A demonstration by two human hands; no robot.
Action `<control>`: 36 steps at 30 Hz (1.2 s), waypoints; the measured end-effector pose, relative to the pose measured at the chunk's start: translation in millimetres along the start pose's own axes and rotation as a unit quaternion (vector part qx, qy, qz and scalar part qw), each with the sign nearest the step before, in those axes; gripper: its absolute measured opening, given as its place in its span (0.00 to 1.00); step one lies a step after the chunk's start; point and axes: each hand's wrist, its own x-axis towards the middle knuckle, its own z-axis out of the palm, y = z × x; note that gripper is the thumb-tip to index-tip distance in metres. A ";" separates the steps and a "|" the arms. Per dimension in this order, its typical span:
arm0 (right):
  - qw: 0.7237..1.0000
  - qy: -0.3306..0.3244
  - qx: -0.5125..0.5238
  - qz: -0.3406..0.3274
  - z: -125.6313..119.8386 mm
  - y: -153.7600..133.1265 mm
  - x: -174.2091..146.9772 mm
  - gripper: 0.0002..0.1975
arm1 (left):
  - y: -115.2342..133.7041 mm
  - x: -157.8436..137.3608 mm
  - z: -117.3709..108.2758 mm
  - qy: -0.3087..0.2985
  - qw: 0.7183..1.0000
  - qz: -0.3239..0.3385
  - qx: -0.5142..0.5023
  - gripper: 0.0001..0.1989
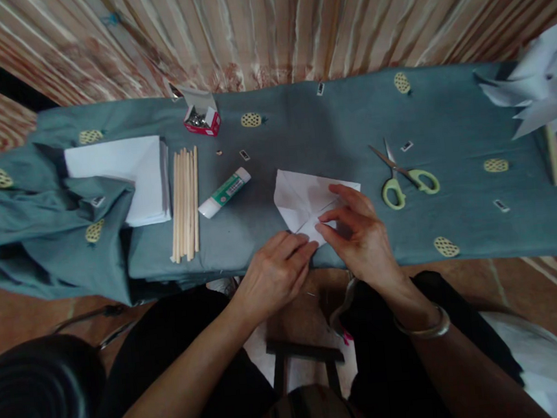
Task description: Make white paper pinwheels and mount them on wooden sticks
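A white sheet of paper (294, 191), creased and with cut flaps folded in, lies on the cloth near the table's front edge. My left hand (278, 267) has its fingers curled and pressed together on the paper's near corner. On the right side, my right hand (361, 234) pinches a paper flap between thumb and index finger close to the middle of the sheet. Its other fingers rest over the right edge and hide part of the paper. A pair of scissors (402, 175) with green handles lies partly open to the right. To the left is a green and white glue stick (225, 193).
Wooden sticks (185, 204) lie left of the glue stick, beside a stack of white paper (147, 181). Behind them stands an open red box of pins (202, 119). Paper pinwheels (548, 84) on sticks are at the far right. A teal cloth (272, 138) covers the table.
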 end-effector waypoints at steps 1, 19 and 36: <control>1.000 0.001 0.001 0.001 0.3 -0.1 -0.1 0.02 | 0.2 -0.1 0.1 -0.002 1.000 -0.001 0.000 0.12; 1.000 0.001 -0.012 -0.018 1.1 -2.9 -3.1 0.07 | -0.9 0.7 -1.0 -0.008 1.000 -0.006 -0.010 0.12; 0.983 -0.044 -0.155 -0.093 3.4 -12.5 -10.4 0.16 | -0.8 2.2 -1.0 -0.007 1.000 -0.004 -0.018 0.11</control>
